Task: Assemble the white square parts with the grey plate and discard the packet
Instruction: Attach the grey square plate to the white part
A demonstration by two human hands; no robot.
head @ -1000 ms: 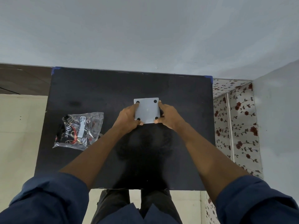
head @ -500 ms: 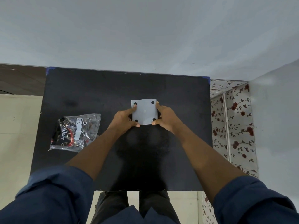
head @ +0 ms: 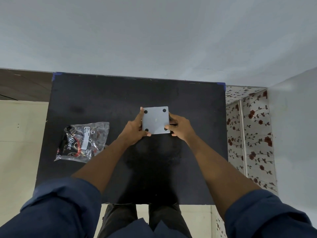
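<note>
Grey plate (head: 155, 120) gripped by left hand (head: 135, 128) and right hand (head: 181, 127); packet (head: 83, 141) contents unclear.

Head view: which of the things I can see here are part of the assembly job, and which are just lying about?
Part of the job:
- grey plate with four dark holes, gripped at its side edges by the left hand and the right hand
- clear packet, lying on the table left of the hands

Just there:
- black table
- flowered wall covering at the right
</note>
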